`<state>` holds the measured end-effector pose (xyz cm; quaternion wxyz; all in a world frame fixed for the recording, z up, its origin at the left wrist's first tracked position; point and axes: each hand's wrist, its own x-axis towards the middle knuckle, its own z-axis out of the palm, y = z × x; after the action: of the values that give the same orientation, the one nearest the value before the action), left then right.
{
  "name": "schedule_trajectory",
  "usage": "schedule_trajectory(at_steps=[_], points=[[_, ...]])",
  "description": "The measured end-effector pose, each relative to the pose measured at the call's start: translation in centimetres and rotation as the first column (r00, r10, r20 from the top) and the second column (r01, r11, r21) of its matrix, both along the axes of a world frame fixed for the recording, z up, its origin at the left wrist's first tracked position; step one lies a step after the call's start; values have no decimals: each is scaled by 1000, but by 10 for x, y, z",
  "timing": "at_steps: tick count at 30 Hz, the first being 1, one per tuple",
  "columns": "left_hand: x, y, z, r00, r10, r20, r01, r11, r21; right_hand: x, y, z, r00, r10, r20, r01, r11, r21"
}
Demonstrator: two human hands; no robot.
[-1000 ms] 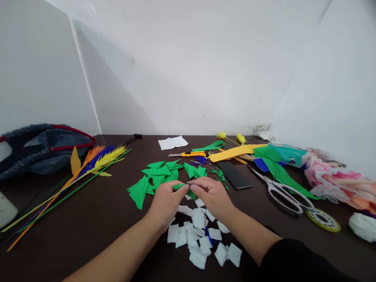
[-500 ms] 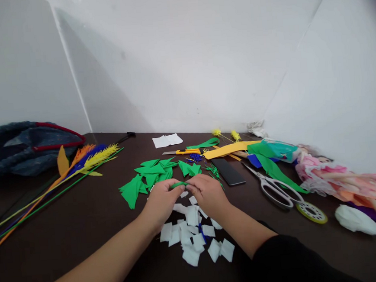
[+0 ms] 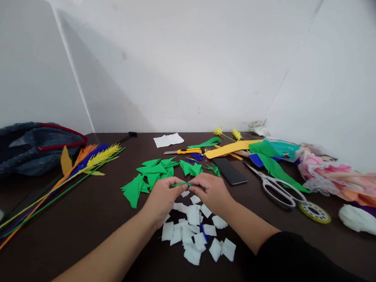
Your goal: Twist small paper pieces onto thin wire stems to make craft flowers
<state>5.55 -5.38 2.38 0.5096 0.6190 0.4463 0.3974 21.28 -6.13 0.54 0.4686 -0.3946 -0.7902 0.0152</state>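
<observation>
My left hand and my right hand meet over the dark table, fingertips pinched on a small rolled green paper piece held between them. Just beyond lies a heap of green paper cut-outs. Below my hands several white paper squares are scattered, with a thin blue strip among them.
Scissors, a tape roll, a black phone, a yellow cutter, yellow and green strips and a doll lie to the right. Feathered flower stems and a denim bag lie to the left.
The green piece has been rolled tighter between my fingertips and now looks thinner. The view has shifted slightly; my hands stay in about the same spot.
</observation>
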Motion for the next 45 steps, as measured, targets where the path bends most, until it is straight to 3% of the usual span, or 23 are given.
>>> schedule_trajectory(at_steps=[5, 9, 12, 16, 20, 24, 29, 38, 45], points=[[-2, -1, -1, 996, -7, 87, 9, 1000, -22, 3, -4, 4, 991, 58, -118, -54, 998, 33], [-2, -2, -1, 998, 20, 67, -21, 1000, 23, -1, -8, 7, 954, 66, -294, -105, 987, -119], [-1, -3, -1, 999, 40, 23, -42, 997, 69, -8, -7, 6, 945, 34, -325, -104, 974, -201], [0, -4, -4, 994, 26, 106, -25, 1000, -10, -15, -6, 4, 935, -36, -354, -53, 969, -240], [-2, -5, -10, 954, -24, 300, 62, 991, -120, -15, -6, 6, 937, -22, -349, -42, 984, -176], [-5, -8, -11, 926, -39, 375, 107, 981, -163, -15, -6, 4, 967, -3, -256, -10, 999, -49], [-12, -6, -10, 932, -19, 362, 101, 973, -209, -21, -7, 2, 990, 14, -139, -13, 1000, 7], [-23, -1, -11, 951, -34, 308, 95, 978, -184, -35, -9, 1, 902, 45, -429, -163, 956, -242], [-24, -6, -3, 957, -53, 285, 94, 987, -133, -35, -12, 4, 937, -16, -350, -61, 976, -209]])
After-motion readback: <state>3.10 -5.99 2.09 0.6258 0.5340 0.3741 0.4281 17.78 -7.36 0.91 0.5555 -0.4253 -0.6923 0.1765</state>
